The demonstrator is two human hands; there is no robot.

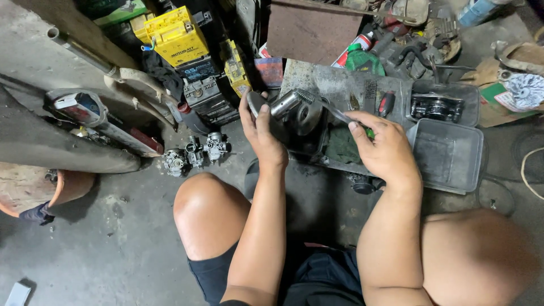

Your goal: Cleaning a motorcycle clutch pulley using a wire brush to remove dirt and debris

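Left hand (262,131) grips the grey metal cylindrical engine part (294,107); right hand (384,148) pinches a thin metal tool (338,115). A slip could drop the part on the concrete floor (113,249).

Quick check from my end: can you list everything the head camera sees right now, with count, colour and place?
metal part: one, grey steel, held up at centre
thin tool: one, dark, touching the metal part
tray: one, grey, right of centre on the floor
batteries: several, yellow and black, stacked upper left
carburettors: three, silver, on the floor left of centre
green bottle: one, green, top centre
pipe: one, grey, upper left
clay pot: one, orange, far left
left hand: grips the metal part
right hand: holds the thin tool
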